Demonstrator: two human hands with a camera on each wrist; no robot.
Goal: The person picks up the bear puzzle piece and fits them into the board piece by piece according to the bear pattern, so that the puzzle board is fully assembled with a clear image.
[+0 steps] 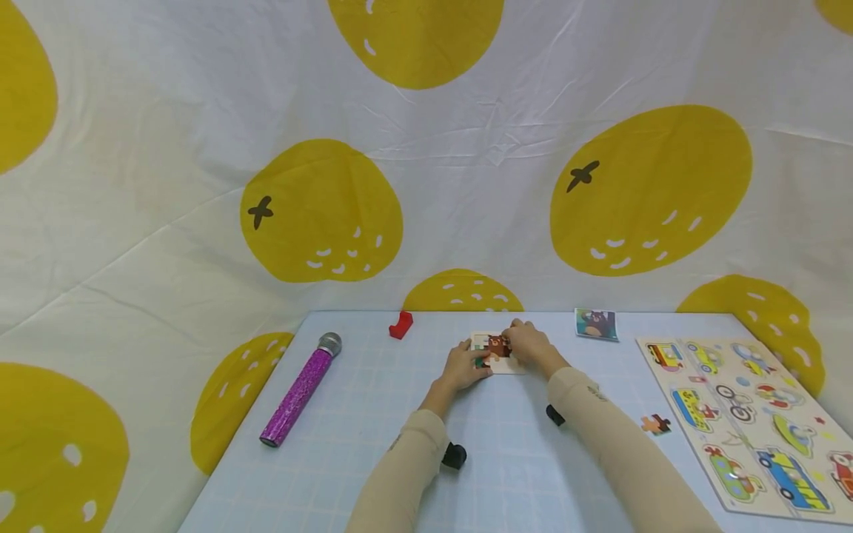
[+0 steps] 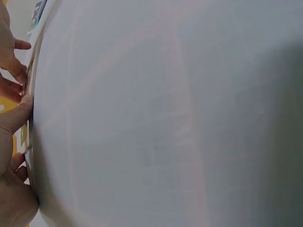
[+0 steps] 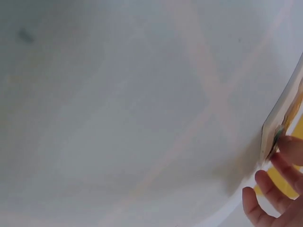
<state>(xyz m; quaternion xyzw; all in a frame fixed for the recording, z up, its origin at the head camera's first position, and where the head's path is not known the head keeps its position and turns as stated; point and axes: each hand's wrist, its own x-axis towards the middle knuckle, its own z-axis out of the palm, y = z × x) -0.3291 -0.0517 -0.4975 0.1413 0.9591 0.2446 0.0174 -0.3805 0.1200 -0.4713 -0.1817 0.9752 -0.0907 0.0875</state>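
Observation:
A small wooden jigsaw board (image 1: 509, 366) with a brown bear picture lies flat on the table, partly covered by both hands. My left hand (image 1: 463, 366) holds its left near corner, a finger over the top and another digit at the near edge. The board's edge (image 2: 31, 87) shows side-on in the left wrist view. Over the right part of the board, my right hand (image 1: 529, 344) pinches a small puzzle piece (image 3: 278, 135) between thumb and forefinger. The piece is mostly hidden by the fingers.
A loose puzzle piece (image 1: 656, 424) lies to the right, beside a large vehicle puzzle board (image 1: 693, 459). Behind is a bear picture card (image 1: 596, 324). On the left are a red block (image 1: 401, 325) and a glittery purple microphone (image 1: 300, 392). A patterned cloth (image 1: 466, 200) hangs behind the table.

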